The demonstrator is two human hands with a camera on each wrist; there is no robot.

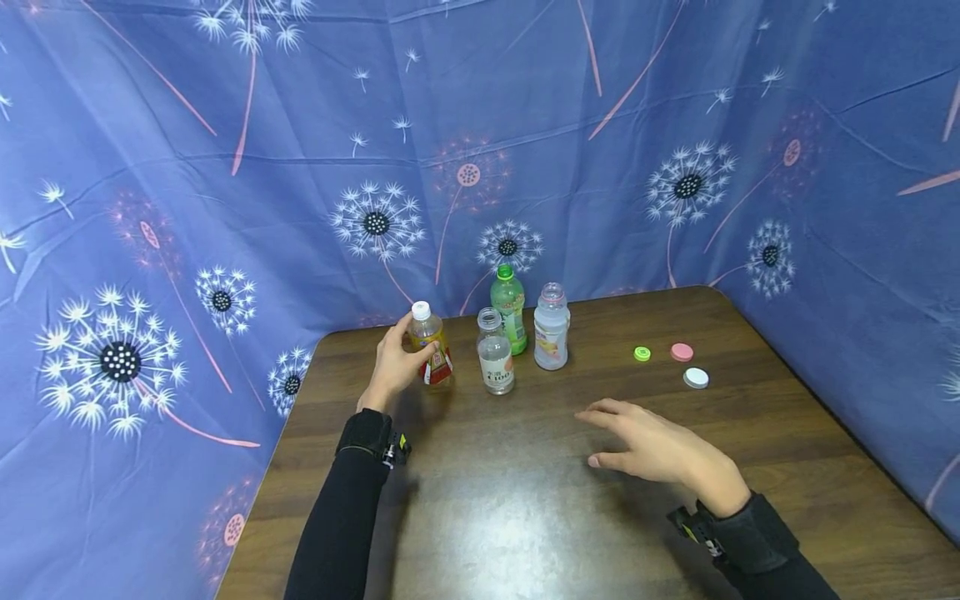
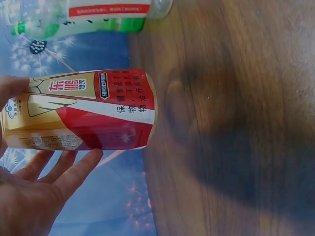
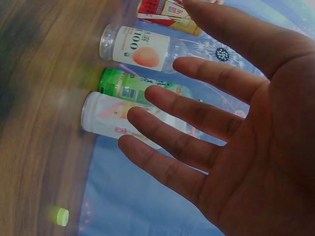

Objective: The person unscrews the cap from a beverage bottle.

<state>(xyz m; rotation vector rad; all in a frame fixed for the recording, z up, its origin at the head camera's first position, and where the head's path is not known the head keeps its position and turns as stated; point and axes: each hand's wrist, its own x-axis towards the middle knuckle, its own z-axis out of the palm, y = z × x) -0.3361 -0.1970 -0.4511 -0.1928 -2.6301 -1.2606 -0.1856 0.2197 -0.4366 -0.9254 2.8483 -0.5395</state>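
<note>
My left hand (image 1: 395, 365) grips a drink bottle (image 1: 422, 332) with a white cap and a gold-and-red label. It stands upright at the back left of the table. In the left wrist view the thumb and fingers lie on either side of the bottle (image 2: 98, 110). My right hand (image 1: 648, 439) is held over the table with its fingers spread and holds nothing. Uncapped bottles stand between the hands: a clear one with a peach label (image 1: 496, 365), a green one (image 1: 507, 304) behind it, and a whitish one (image 1: 551, 333).
Three loose caps lie at the back right of the table (image 1: 555, 500): a green cap (image 1: 642, 353), a pink cap (image 1: 682, 352) and a white cap (image 1: 696, 378). A blue curtain (image 1: 585, 183) with dandelion prints hangs behind and at the sides.
</note>
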